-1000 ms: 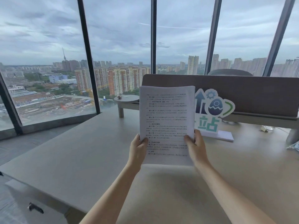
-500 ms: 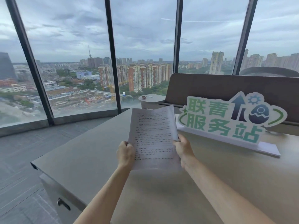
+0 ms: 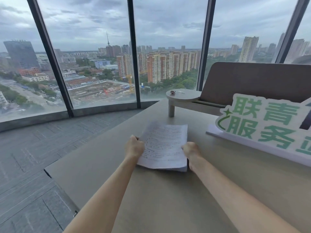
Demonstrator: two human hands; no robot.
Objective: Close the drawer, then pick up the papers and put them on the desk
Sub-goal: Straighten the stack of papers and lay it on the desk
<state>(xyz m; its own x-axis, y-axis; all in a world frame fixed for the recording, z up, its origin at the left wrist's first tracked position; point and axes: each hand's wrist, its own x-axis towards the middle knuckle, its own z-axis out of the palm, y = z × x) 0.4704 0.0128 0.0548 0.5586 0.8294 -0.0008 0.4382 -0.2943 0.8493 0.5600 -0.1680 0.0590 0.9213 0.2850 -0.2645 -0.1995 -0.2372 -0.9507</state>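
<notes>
Both hands (image 3: 162,149) pinch the papers' (image 3: 165,145) side edges; they're light and floppy, so lay them flat on the desk (image 3: 168,199).

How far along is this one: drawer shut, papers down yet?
Drawer: not clearly in view; only a dark bit under the desk edge, so I cannot confirm it shut. Papers: picked up, near edge about on the desk, far edge blurred. Left hand and right hand grip the sides. Left: lay flat, release.
</notes>
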